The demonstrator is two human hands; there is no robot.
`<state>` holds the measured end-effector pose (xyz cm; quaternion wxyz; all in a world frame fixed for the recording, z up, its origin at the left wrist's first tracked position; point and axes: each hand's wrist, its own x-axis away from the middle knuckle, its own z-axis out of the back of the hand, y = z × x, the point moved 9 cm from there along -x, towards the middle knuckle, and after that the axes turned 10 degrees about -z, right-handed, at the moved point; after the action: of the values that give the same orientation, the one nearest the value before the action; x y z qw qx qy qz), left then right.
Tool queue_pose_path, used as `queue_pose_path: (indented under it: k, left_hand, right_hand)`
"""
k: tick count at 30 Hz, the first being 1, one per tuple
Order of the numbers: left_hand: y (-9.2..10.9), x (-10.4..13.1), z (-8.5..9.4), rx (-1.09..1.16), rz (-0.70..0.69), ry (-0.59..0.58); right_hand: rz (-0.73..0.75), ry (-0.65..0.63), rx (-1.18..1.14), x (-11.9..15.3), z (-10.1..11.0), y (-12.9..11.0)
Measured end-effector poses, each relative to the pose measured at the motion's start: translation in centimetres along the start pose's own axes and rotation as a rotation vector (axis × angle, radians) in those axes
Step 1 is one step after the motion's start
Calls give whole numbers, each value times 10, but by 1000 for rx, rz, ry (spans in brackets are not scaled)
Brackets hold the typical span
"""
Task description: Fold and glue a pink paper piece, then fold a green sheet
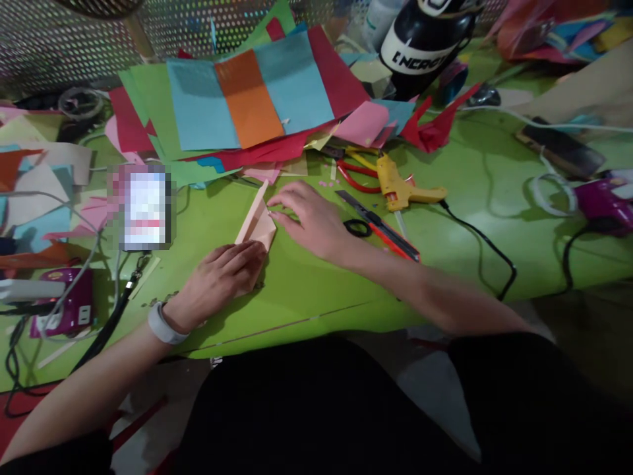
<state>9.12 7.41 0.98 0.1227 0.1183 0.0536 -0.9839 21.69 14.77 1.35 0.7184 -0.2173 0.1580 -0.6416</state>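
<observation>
A folded piece of pale pink paper (259,227) lies on the green table, with a narrow strip standing up along its left side. My left hand (217,280) rests on the lower part of the paper, fingers laid flat over it and covering much of that end. At the paper's upper right edge is my right hand (311,218), thumb and forefinger a little apart. Its fingertips are at or very near the edge; whether they touch it is unclear. A box cutter (378,224) and a black ring (357,228) lie beside my right forearm.
Behind the paper stand stacked coloured sheets (198,105). A yellow glue gun (403,185) with a black cord and red-handled scissors (351,178) are to the right. A phone (144,208), cables and a purple power socket (69,300) occupy the left. A black jar (420,46) stands at the back.
</observation>
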Motion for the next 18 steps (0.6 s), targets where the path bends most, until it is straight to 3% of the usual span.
queue_pose_path:
  k: [4,9,18]
  left_hand:
    - [-2,2,-5,84,5,-49]
    - [-5,4,-8,110,14,-52]
    - [-3,3,-9,45,-7,-73]
  right_hand:
    - [-28,-28,164,13,-21,7]
    - [-40,-86,200,11,-44,12]
    - [-69,-93,137,6,-43,21]
